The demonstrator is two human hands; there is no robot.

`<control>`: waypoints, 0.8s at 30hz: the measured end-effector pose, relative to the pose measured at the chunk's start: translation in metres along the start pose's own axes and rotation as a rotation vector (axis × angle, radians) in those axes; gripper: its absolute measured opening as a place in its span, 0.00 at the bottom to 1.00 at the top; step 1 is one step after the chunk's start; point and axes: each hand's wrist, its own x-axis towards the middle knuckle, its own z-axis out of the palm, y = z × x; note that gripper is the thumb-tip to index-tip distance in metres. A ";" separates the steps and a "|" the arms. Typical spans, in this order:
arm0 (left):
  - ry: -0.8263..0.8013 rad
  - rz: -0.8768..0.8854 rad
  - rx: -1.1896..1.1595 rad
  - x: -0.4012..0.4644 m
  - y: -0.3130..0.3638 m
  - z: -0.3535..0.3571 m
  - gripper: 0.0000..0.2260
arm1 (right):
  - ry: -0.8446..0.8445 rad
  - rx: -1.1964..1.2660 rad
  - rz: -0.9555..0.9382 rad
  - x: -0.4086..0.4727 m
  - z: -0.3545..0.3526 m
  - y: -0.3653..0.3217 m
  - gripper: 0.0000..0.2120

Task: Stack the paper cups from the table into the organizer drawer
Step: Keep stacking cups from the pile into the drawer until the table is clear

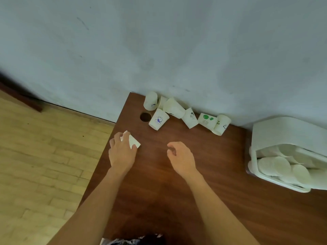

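Several white paper cups lie and stand in a row along the wall at the back of the brown table, among them one with a blue round logo and one with green marks. My left hand grips a white paper cup lying near the table's left edge. My right hand hovers over the table's middle with fingers loosely curled, holding nothing. At the right stands the white organizer, its open drawer holding several cups.
A round cable hole is in the table's back left corner. The table's left edge drops to a light wooden floor. A grey wall runs right behind the cups.
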 end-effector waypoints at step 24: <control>-0.257 0.089 -0.212 0.064 -0.020 0.017 0.28 | 0.151 0.185 0.426 0.157 0.056 -0.074 0.31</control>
